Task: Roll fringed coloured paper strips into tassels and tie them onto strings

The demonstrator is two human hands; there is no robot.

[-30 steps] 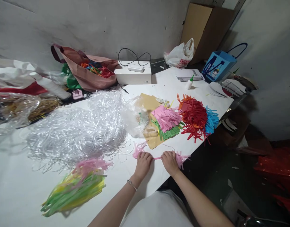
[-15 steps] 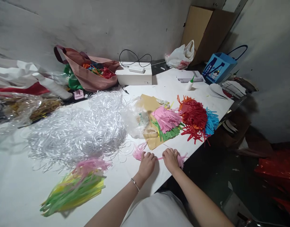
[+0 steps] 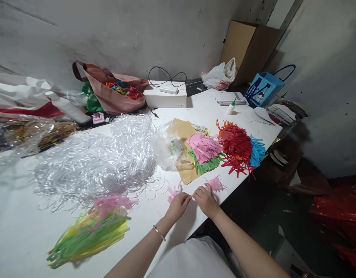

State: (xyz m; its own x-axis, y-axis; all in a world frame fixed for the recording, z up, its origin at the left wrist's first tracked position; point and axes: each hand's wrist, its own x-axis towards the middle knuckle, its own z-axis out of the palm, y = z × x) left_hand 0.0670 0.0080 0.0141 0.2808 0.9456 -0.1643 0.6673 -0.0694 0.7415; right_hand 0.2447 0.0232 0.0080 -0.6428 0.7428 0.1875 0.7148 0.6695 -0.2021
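Observation:
My left hand [image 3: 179, 205] and my right hand [image 3: 206, 200] almost meet over the front edge of the white table. Both are closed, fingertips pinched on the middle of a pink paper tassel [image 3: 215, 184]. One fringed end of it spreads beyond my right hand, the other fringed end shows behind my left. Its middle is hidden by my fingers. Just beyond lies a pile of pink fringed strips [image 3: 205, 147] on green fringed strips [image 3: 208, 165], partly over a brown paper sheet [image 3: 187, 175]. Red fringed strips [image 3: 235, 141] and blue ones [image 3: 257, 151] are heaped to the right.
A heap of shiny white string [image 3: 102, 166] covers the left of the table [image 3: 154, 235]. Green and yellow streamers [image 3: 91, 237] lie in front of it. A glue bottle [image 3: 231, 108], a white box [image 3: 166, 98], a pink bag [image 3: 108, 98] and a blue bag [image 3: 263, 90] stand behind.
My hands have drawn closer together, fingertips now nearly touching. The pink end on the right has shifted up and now shows beyond my right hand. The view has tilted slightly.

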